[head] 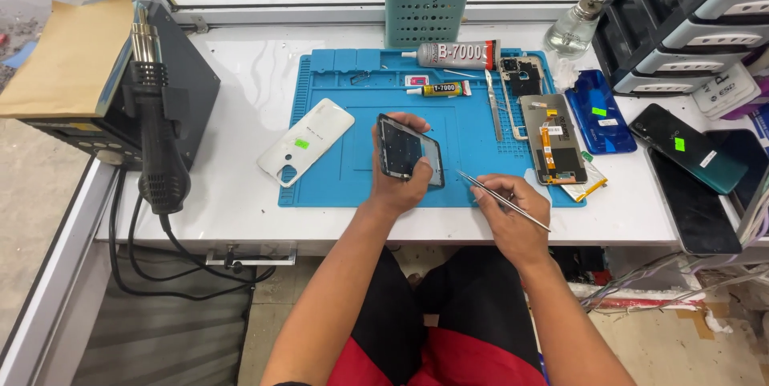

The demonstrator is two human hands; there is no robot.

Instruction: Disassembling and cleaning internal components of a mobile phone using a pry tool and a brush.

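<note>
My left hand [398,186] holds a dark phone frame [409,150] tilted up over the blue work mat [336,114]. My right hand [513,214] grips metal tweezers [501,199], tips pointing left toward the frame's lower right corner but apart from it. A white phone back cover [307,141] lies at the mat's left edge. On the mat's right side lies an opened phone screen assembly [553,139] with an orange flex cable.
A hot air station [152,98] stands left. Glue tubes [452,55], a teal tool basket [426,2], a glass bottle [573,27], a blue back cover [601,110], dark phones [689,150] and drawer bins [689,18] fill the back and right.
</note>
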